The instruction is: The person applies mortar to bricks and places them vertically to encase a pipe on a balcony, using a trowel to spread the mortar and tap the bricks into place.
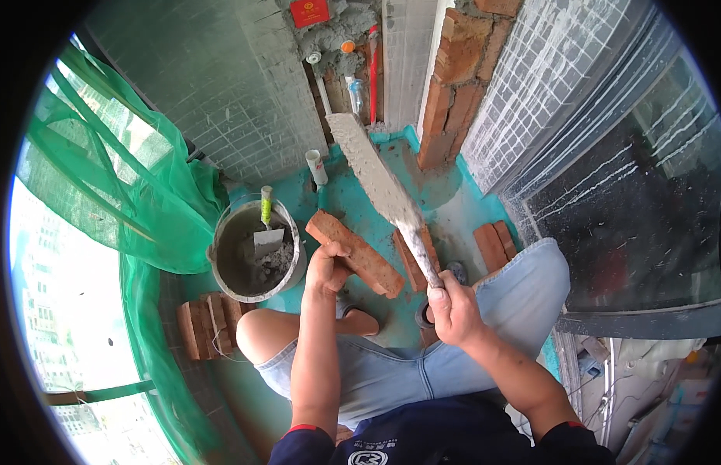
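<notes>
My left hand (327,268) grips a red brick (356,254), which slants down to the right above the floor. In my right hand (454,311) is the handle of a bricklaying knife. Its long flat blade (376,171) points up and away, thickly coated in grey mortar, apart from the brick. Left of the held brick stands a round bucket (216,256) with grey mortar (273,266) in the bottom. A trowel (269,242) with a yellow-green handle leans inside it. Beyond the held brick, another brick (416,256) lies on the floor, partly behind the knife's handle.
Bricks (209,325) are stacked below the bucket, and more (495,246) lie by my knee. A short white pipe (316,167) rises from the green-coated floor. A brick column (453,93) stands at the back. Green netting (135,178) hangs at left, a dark glass panel (631,209) at right.
</notes>
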`<state>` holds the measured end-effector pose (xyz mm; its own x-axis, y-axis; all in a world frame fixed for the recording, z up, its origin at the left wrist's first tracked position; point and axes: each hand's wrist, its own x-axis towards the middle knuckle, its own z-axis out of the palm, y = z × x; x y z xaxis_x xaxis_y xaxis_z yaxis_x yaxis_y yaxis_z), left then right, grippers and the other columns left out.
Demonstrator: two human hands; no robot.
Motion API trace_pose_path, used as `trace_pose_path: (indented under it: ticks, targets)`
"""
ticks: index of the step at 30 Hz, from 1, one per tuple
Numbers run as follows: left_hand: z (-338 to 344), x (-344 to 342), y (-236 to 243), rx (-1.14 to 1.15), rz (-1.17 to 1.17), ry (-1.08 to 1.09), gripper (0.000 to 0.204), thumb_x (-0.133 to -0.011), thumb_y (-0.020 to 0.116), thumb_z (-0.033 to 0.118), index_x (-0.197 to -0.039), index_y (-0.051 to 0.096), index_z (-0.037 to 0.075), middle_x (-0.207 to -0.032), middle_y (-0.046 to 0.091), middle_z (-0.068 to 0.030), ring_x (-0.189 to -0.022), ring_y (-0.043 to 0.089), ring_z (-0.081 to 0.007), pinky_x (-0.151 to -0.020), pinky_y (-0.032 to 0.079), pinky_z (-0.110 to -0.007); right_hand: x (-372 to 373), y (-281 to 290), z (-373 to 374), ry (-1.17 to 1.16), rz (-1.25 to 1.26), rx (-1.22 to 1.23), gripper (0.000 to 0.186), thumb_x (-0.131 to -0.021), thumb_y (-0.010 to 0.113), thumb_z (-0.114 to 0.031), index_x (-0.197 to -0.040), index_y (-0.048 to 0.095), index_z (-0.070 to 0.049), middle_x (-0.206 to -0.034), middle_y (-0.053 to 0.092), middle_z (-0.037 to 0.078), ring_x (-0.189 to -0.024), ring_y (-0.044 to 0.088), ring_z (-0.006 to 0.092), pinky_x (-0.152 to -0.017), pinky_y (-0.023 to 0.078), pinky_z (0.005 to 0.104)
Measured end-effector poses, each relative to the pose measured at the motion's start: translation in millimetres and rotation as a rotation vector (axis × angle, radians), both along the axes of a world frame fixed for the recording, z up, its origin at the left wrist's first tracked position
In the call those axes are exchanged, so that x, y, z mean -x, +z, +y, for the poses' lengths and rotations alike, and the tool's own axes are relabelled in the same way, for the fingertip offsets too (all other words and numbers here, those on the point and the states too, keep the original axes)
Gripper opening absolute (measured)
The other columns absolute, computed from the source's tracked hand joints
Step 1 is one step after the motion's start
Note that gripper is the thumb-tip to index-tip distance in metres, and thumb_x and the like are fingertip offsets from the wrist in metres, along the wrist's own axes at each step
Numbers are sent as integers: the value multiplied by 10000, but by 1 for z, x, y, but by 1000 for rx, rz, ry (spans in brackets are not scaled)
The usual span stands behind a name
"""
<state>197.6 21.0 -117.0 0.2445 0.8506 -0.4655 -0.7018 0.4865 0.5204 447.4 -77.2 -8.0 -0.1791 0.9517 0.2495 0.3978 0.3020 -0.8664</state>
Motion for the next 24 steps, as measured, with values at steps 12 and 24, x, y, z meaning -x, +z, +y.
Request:
trace_pose_path:
  ticks: [12,24]
  targets:
    - [-5,11,2,-17,59,45,501,-671,593,55,-1163,533,-21,-1084,612,-161,-1062,560,-357,-969,422,-554,11,3,1,29,-99,175,331,-1014,436,-313,-934,532,-6,-670,585,238,-639,594,448,-565,445,498]
    - [-5,-1,-5,-2,76,45,496,-687,563,70,-1181,549,22,-1106,599,-132,-1068,549,-365,-949,427,-557,20,7,-2,23,-53,-59,354,-1025,405,-344,-905,506,-27,-623,575,250,-625,591,463,-550,442,537]
